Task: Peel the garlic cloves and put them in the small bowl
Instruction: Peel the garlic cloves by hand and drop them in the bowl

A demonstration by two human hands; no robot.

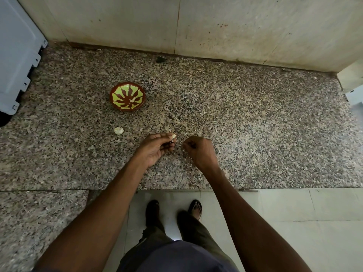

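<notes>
Speckled granite forms the countertop point(255, 118), which runs the full width of the view against a pale tiled wall point(235, 26). One grey-blue appliance panel point(17, 55) stands at the far left edge. One small bowl point(127, 99), brown with a yellow-green leaf pattern, sits upright on the counter left of centre; pale pieces that appear to be peeled cloves lie inside it, count not determinable. One partial garlic bulb point(118, 130) lies on the counter, nearer the person than the bowl and apart from it. One left hand point(157, 148) pinches a single garlic clove point(173, 136) at its fingertips, held above the counter. One right hand point(198, 150) sits just beside it, fingers curled tight; whether it grips a strip of skin cannot be determined. Loose skin fragments point(183, 150) lie between the two hands. Two sandalled feet point(194, 207) stand on the floor tiles below.
</notes>
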